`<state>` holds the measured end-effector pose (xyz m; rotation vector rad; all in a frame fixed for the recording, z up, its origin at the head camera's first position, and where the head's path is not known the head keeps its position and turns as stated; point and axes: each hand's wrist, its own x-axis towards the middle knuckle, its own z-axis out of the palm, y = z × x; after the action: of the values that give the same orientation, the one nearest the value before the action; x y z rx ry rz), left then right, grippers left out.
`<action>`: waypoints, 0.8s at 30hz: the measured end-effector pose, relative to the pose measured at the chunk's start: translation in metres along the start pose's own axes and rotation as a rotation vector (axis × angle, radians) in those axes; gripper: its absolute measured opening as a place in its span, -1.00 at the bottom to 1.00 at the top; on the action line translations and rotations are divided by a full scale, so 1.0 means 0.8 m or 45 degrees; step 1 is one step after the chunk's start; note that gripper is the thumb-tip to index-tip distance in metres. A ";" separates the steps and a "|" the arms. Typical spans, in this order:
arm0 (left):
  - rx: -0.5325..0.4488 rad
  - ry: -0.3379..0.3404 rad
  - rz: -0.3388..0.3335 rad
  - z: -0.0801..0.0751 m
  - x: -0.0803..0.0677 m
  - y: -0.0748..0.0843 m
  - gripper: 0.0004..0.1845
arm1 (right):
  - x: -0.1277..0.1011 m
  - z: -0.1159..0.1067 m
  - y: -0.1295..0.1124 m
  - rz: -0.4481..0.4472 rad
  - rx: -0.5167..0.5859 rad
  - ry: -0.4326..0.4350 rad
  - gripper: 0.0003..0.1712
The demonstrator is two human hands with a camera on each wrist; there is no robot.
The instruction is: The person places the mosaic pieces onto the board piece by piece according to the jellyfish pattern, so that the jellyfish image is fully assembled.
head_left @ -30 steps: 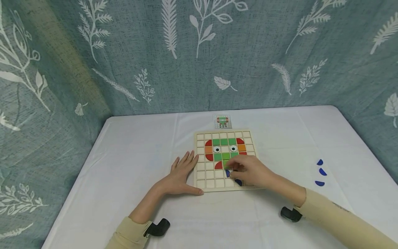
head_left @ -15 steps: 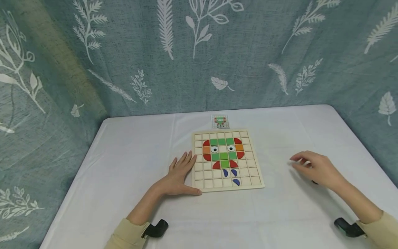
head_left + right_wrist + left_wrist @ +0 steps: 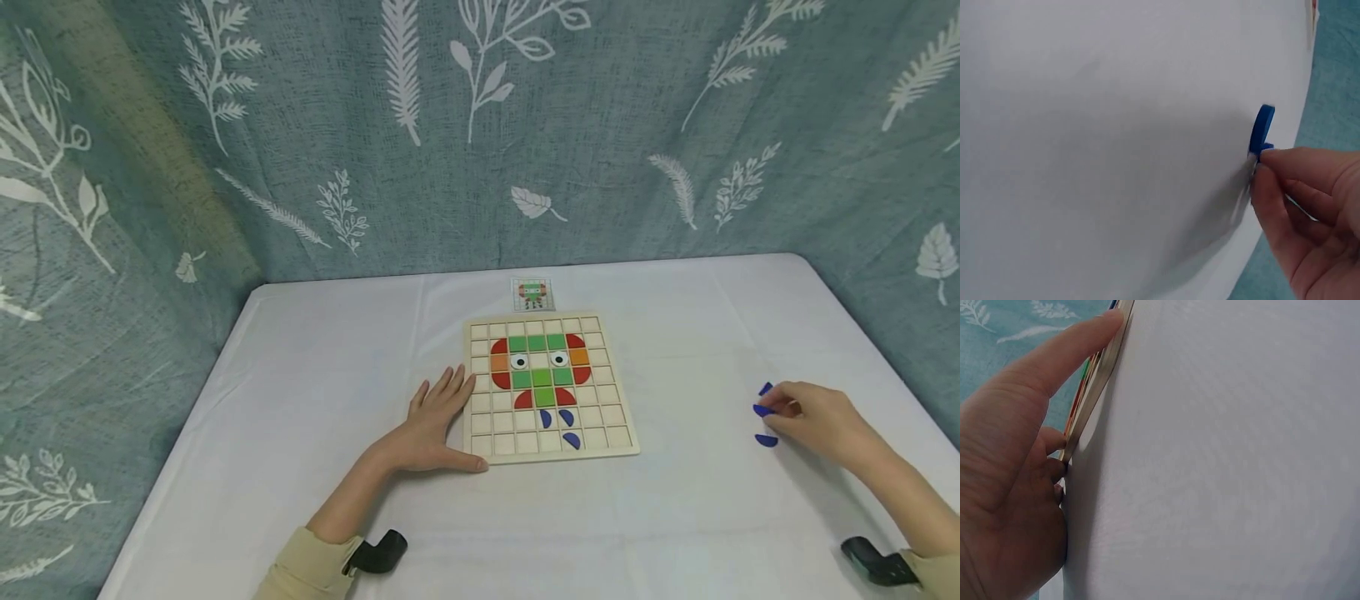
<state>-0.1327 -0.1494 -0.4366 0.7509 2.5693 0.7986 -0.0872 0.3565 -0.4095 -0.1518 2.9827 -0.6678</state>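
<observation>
A wooden grid board (image 3: 609, 417) lies mid-table with a figure of green, red and orange tiles and two eye tiles; three blue pieces (image 3: 566, 417) sit below it. My left hand (image 3: 450, 412) rests flat on the cloth, fingers against the board's left edge (image 3: 1094, 387) and thumb along its front corner. Far to the right, my right hand (image 3: 772, 408) pinches a blue half-round piece (image 3: 762, 410) at its fingertips; the right wrist view shows that piece (image 3: 1262, 130) on edge against the fingertips (image 3: 1266, 164). Two more loose blue pieces (image 3: 767, 441) lie beside it.
A small pattern card (image 3: 532, 292) lies just behind the board. The table wears a white cloth (image 3: 330, 375) and a leaf-print curtain (image 3: 480, 125) closes in the back and both sides. The table's right edge runs close behind the loose blue pieces.
My right hand left the board, swung right across the table and now has its fingertips on a loose blue piece. The left hand and the board stayed put.
</observation>
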 end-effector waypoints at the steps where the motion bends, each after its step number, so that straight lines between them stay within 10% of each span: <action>1: 0.000 0.000 -0.002 0.000 0.000 0.000 0.30 | 0.002 0.003 -0.003 -0.037 0.016 0.006 -0.85; 6: 0.006 0.000 -0.004 0.000 -0.001 -0.001 0.30 | 0.012 0.015 -0.019 -0.213 0.047 0.092 -0.79; 13: 0.008 -0.005 -0.014 0.001 -0.001 -0.001 0.30 | 0.018 0.024 -0.035 -0.131 0.076 0.082 -0.70; 20: 0.009 0.003 -0.001 0.000 -0.002 -0.001 0.29 | 0.026 0.035 -0.041 -0.386 0.101 0.178 -0.74; 24: 0.004 0.003 0.003 0.000 -0.002 -0.001 0.29 | 0.027 0.035 -0.051 -0.276 0.094 0.194 -0.79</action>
<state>-0.1313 -0.1509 -0.4368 0.7541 2.5730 0.7970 -0.1024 0.3055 -0.4189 -0.4444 3.1085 -0.8470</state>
